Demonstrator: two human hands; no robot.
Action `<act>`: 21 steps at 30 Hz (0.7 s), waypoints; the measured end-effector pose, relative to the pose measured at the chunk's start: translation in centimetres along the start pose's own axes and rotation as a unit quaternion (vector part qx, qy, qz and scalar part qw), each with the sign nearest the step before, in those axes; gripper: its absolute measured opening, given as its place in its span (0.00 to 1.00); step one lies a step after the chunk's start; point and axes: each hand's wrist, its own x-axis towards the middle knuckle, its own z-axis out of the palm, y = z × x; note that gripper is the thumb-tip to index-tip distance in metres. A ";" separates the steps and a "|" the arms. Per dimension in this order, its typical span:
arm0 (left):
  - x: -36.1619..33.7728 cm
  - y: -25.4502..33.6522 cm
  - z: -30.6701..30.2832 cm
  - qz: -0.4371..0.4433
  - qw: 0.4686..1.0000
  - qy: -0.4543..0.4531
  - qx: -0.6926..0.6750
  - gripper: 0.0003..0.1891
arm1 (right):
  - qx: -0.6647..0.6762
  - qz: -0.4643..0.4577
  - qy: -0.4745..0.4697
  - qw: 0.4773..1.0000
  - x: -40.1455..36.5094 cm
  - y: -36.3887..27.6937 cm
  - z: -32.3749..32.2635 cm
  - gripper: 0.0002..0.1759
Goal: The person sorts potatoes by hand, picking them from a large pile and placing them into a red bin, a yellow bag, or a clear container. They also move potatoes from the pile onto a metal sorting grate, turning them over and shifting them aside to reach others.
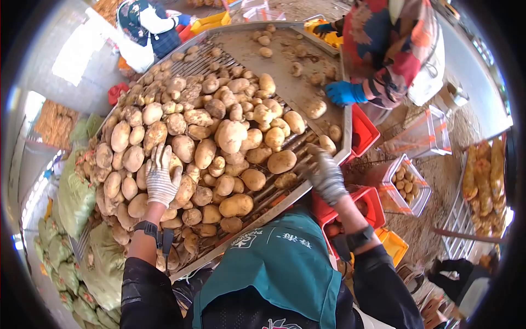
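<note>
A large heap of potatoes (pixel 230 136) covers the slatted sorting table (pixel 257 219) in front of me. My left hand (pixel 162 176), in a striped work glove, lies on the potatoes at the left of the heap, fingers spread. My right hand (pixel 327 178), gloved and slightly blurred, is over the table's right edge, its fingers apart and no potato visible in them. Just above it, a single potato (pixel 327 143) lies near the table's corner. Below my right hand stands a red crate (pixel 366 200), partly covered by my forearm.
Across the table, a person's blue-gloved hand (pixel 346 93) is near a potato on the metal surface. Another person (pixel 159 33) stands at the far left. Green sacks (pixel 79 192) lie to my left. On the right are a crate of potatoes (pixel 402 186) and a yellow crate (pixel 392 245).
</note>
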 end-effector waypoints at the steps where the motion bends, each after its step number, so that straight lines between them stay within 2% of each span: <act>1: 0.0 -0.1 0.1 0.001 1.000 -0.003 -0.002 0.35 | -0.053 -0.044 -0.039 0.997 1.4 -1.3 1.7 0.41; 3: 0.0 -0.2 0.2 -0.009 1.000 -0.007 0.001 0.35 | -0.126 -0.002 -0.112 0.986 2.5 -2.1 5.7 0.58; 4: 0.0 -0.3 0.3 -0.006 1.000 -0.006 0.002 0.36 | -0.152 0.030 -0.123 0.980 2.7 -2.2 7.5 0.66; 5: 0.0 -0.4 0.4 -0.001 1.000 -0.005 0.002 0.36 | -0.183 0.000 -0.094 0.979 2.6 -1.8 8.8 0.68; 7: -0.1 -0.6 0.6 -0.002 1.000 -0.007 0.007 0.36 | -0.125 -0.054 -0.074 0.988 3.0 0.2 9.1 0.67; 8: -0.1 -0.6 0.6 -0.006 1.000 -0.009 0.005 0.36 | -0.125 -0.052 -0.080 0.988 3.4 0.0 8.5 0.67; 10: 0.0 -0.6 0.4 -0.003 1.000 -0.017 0.004 0.35 | -0.081 0.056 -0.141 0.985 4.7 -0.7 6.8 0.64; 11: 0.1 -0.5 0.4 -0.007 1.000 -0.020 -0.003 0.35 | 0.185 0.045 -0.084 0.978 5.2 -0.1 7.5 0.52; 12: 0.1 -0.4 0.3 -0.005 1.000 -0.012 -0.002 0.35 | 0.336 0.110 -0.116 0.928 5.2 1.0 6.5 0.45; 13: 0.2 -0.3 0.4 -0.002 1.000 -0.005 -0.003 0.34 | 0.477 0.172 -0.142 0.850 5.0 2.1 5.4 0.39; 14: 0.1 -0.3 0.4 0.001 1.000 -0.003 0.002 0.34 | 0.549 0.204 -0.110 0.803 4.8 4.6 5.7 0.39; 15: 0.1 -0.4 0.4 0.000 1.000 -0.005 0.004 0.34 | 0.557 0.180 -0.092 0.806 4.4 1.5 3.8 0.45; 17: 0.2 0.0 0.1 -0.014 1.000 -0.018 0.006 0.33 | 0.757 0.245 -0.190 0.575 3.4 1.4 2.5 0.47; 18: 0.2 -0.2 0.2 -0.008 1.000 -0.015 -0.003 0.33 | 0.778 0.242 -0.210 0.541 3.0 0.6 1.8 0.48; 19: 0.1 -0.2 0.1 -0.003 1.000 -0.018 -0.005 0.34 | 0.809 0.265 -0.222 0.476 2.6 0.4 1.6 0.48; 21: -0.1 -0.5 0.5 0.003 1.000 -0.020 0.013 0.33 | 0.833 0.284 -0.194 0.434 1.4 0.0 1.7 0.47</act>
